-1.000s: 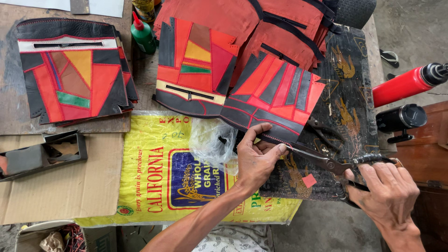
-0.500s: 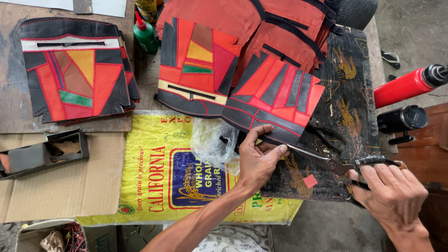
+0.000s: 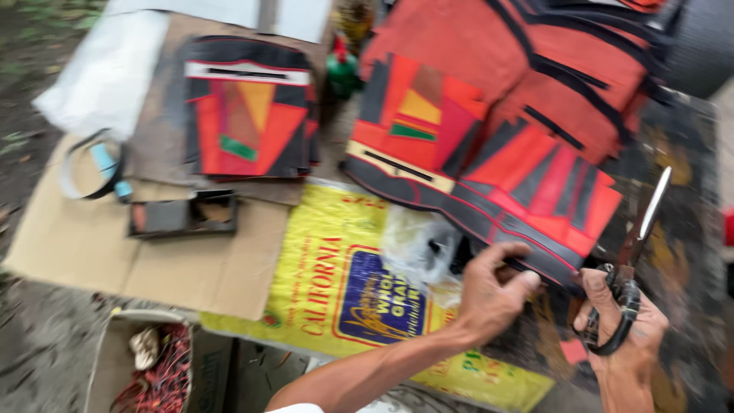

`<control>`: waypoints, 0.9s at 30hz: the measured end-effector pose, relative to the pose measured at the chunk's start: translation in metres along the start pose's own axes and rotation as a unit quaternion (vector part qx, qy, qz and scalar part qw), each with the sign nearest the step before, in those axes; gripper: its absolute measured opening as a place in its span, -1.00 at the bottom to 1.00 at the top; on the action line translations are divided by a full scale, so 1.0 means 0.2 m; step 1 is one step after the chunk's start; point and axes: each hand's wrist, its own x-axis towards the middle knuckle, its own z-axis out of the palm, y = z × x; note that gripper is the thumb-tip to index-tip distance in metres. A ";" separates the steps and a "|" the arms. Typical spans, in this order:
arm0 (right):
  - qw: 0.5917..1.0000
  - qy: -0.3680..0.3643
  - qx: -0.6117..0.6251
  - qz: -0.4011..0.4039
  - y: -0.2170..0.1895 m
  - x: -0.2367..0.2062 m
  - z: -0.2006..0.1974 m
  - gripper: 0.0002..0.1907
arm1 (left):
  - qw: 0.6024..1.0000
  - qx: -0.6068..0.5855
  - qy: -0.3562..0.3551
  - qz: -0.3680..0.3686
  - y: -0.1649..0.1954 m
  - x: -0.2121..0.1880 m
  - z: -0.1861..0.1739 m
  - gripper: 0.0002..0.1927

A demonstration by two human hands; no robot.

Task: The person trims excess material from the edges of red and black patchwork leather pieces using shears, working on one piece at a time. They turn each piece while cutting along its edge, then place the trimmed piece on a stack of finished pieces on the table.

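The right hand (image 3: pixel 623 348) is closed around the black handles of a pair of scissors (image 3: pixel 631 264), fingers through the loops; the blades are together and point up and away, tilted a little to the right, over the dark patterned sheet (image 3: pixel 680 252) at the right of the work surface. The left hand (image 3: pixel 489 294) is partly curled, thumb and fingertips pinching the near black edge of a red-and-black patchwork panel (image 3: pixel 535 191) that lies just left of the scissors. The two hands are near each other but apart.

Under the left hand and forearm lies a flat yellow sack (image 3: pixel 344 283) with red lettering and a blue, roughly square label in the middle. A crumpled clear plastic bag (image 3: pixel 417 245) rests on the sack just left of the left hand. Farther away, more red-and-black panels (image 3: pixel 489 69) with orange, yellow and green patches are stacked behind the held one. A separate stack of similar panels (image 3: pixel 248 111) lies at far left on brown cardboard (image 3: pixel 84 245), with a small dark tray (image 3: pixel 183 216) just nearer than it. A green bottle with a red cap (image 3: pixel 342 70) stands between the two stacks. At near left an open cardboard box (image 3: pixel 145 367) holds red scraps. The picture is blurred, so finer detail is unclear.
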 end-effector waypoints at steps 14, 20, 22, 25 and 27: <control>0.984 -0.063 0.074 0.150 0.23 0.22 -0.09 -0.76 | 0.920 -0.081 0.299 0.239 0.22 0.51 -0.91 -0.43; 0.986 -0.057 0.038 0.149 0.19 0.21 -0.02 -0.79 | 0.944 -0.086 0.206 0.244 0.26 0.52 -1.07 -0.15; 0.984 -0.073 0.042 0.155 0.19 0.21 -0.02 -0.77 | 0.955 -0.117 0.155 0.226 0.26 0.52 -1.09 -0.39; 0.984 -0.081 0.038 0.157 0.20 0.22 -0.02 -0.71 | 0.960 -0.148 0.119 0.205 0.26 0.52 -1.12 -0.56; 0.979 -0.061 0.054 0.185 0.21 0.22 -0.02 -0.66 | 0.960 -0.156 0.110 0.204 0.27 0.52 -1.12 -0.59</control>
